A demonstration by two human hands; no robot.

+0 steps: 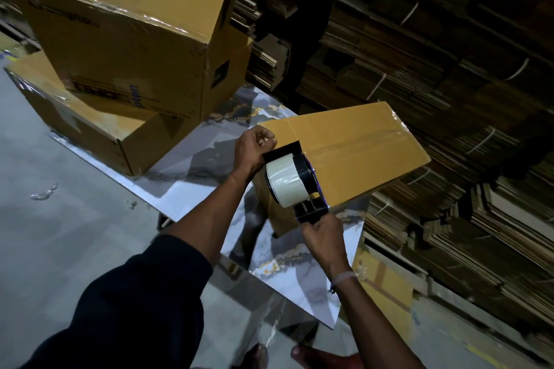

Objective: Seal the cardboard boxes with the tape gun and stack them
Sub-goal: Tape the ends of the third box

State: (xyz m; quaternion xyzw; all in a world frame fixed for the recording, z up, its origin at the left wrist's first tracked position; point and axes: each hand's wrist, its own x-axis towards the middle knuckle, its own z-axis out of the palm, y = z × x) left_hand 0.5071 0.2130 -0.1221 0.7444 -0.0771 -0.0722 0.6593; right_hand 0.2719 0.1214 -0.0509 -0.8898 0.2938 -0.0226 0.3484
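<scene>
Fingers of the right hand [322,234] are curled around the black handle of the tape gun [295,181], gripping it from below. Left hand [253,148] fingers are curled at the gun's front end, pinching at the tape edge near the corner of the box [344,156]; whether they hold tape or only the gun's black blade plate cannot be told. The gun carries a white tape roll [283,180] and lies against the near top edge of the box. This box stands on a marble-patterned table [299,272], its top seam already glossy with tape. Two stacked boxes [126,39] sit further left on the same table, well apart from the gun. Bundled flat cardboard [449,69] fills the background.
</scene>
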